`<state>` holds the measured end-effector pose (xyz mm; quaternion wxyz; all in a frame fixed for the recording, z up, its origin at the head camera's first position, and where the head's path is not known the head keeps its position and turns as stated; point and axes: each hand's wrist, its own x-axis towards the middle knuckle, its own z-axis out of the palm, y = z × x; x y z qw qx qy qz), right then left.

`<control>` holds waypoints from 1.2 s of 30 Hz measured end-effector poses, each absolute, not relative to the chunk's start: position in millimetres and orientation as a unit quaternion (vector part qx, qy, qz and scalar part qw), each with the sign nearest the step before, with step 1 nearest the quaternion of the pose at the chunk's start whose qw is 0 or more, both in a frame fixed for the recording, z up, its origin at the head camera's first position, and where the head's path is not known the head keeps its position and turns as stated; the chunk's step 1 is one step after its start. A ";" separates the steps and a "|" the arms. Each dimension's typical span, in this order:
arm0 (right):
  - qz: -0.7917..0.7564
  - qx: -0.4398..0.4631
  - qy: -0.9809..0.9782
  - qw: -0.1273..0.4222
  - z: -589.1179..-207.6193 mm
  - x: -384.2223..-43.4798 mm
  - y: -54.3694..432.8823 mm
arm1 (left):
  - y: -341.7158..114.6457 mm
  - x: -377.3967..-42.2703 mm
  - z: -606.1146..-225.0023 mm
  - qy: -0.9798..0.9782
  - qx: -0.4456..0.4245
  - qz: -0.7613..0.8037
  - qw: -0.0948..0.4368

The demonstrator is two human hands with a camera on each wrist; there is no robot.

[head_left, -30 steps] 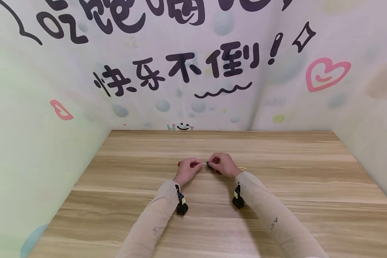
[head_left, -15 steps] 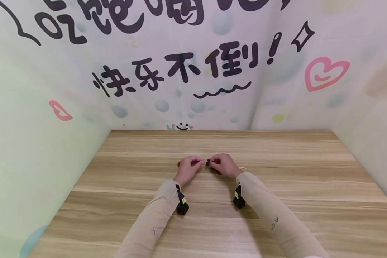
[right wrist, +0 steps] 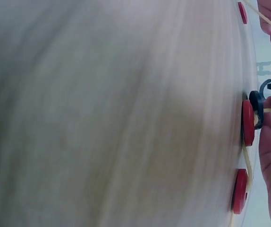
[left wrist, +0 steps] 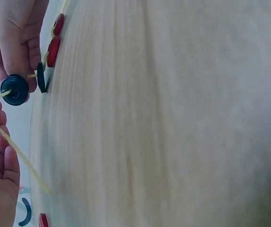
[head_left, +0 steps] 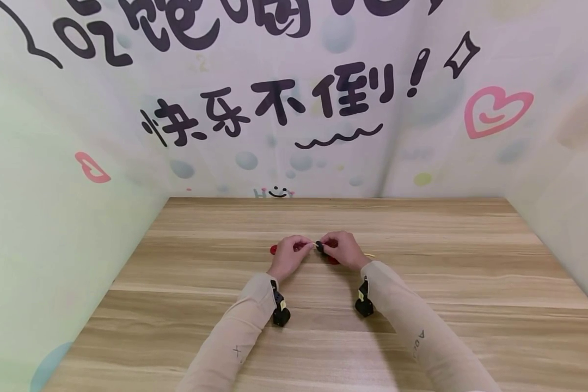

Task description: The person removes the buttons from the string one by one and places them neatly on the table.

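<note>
My left hand (head_left: 290, 256) pinches a yellow cord (left wrist: 22, 155), whose tail hangs down from the fingers in the left wrist view. Opposite it, my right hand (head_left: 345, 250) holds a round black button (left wrist: 15, 90) between thumb and fingers, and the cord runs through it. Behind that one, a second black button (left wrist: 41, 77) is on the cord. Farther along the cord are two red buttons (right wrist: 248, 123), close to the wooden surface under my right hand. Another red button (head_left: 273, 250) lies separately, left of my left hand.
The wooden table (head_left: 294, 348) reaches to a printed cloth wall (head_left: 255, 136) at the back, with more cloth at both sides. Black wrist cameras (head_left: 281, 311) hang under both sleeves. A cord end (head_left: 369, 255) sticks out right of my right hand.
My left hand has shifted slightly right, and the held black button has also moved a little right. More of the red button on the left now shows.
</note>
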<state>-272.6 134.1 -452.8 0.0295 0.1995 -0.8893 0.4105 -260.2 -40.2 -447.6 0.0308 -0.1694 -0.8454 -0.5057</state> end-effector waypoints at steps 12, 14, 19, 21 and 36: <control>0.422 0.189 -0.887 0.006 -449.8 -271.4 132.6 | -37.9 -260.7 -447.6 -0.842 -0.156 -0.515 0.039; 0.418 0.196 -0.887 0.010 -449.7 -271.1 132.6 | -37.6 -260.5 -447.5 -0.839 -0.157 -0.520 0.042; 0.415 0.196 -0.888 0.022 -450.3 -271.3 133.1 | -38.6 -260.0 -448.4 -0.838 -0.164 -0.519 0.045; 0.423 0.191 -0.886 0.022 -450.7 -271.3 133.3 | -39.5 -259.9 -449.3 -0.840 -0.165 -0.515 0.043; 0.460 0.172 -0.871 0.032 -448.9 -271.5 132.3 | -32.1 -260.0 -454.2 -0.822 -0.146 -0.549 -0.036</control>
